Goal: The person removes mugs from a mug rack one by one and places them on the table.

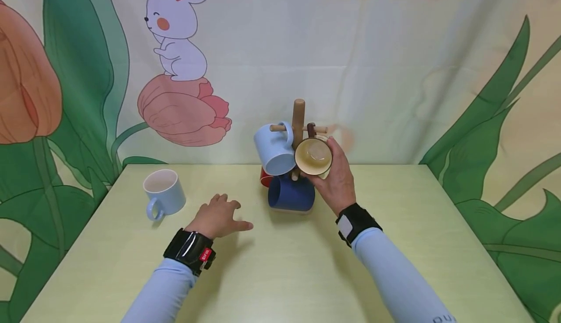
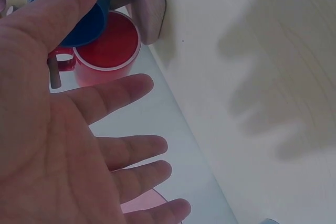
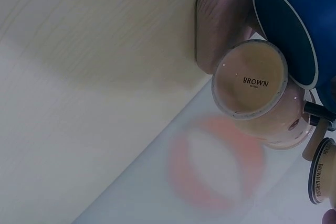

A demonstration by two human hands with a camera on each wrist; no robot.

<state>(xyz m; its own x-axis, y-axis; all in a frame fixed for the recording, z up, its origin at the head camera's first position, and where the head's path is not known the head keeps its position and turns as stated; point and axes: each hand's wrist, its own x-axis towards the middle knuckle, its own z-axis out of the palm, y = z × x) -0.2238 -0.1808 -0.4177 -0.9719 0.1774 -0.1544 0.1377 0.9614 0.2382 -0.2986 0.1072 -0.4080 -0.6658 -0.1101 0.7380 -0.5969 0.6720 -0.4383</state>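
**Fourth mug at the rack, one left on the desk**

The right hand (image 1: 335, 179) grips a tan mug (image 1: 313, 157) against the wooden mug tree (image 1: 299, 118), mouth facing the camera, its axis roughly level. Three mugs hang there already (pale blue, navy, red). A light blue mug (image 1: 163, 191) waits upright on the desk (image 1: 280, 264). The left hand (image 1: 217, 218) rests flat, fingers spread, holding nothing.

The red mug (image 1: 265, 179) barely peeks out behind the dark blue mug (image 1: 291, 194) in the head view, most of it hidden. The right hand (image 1: 336, 177) covers the tan mug's (image 1: 313, 157) far side, and the rack's wooden base (image 3: 223, 27) is cut off by the right wrist view's top edge.
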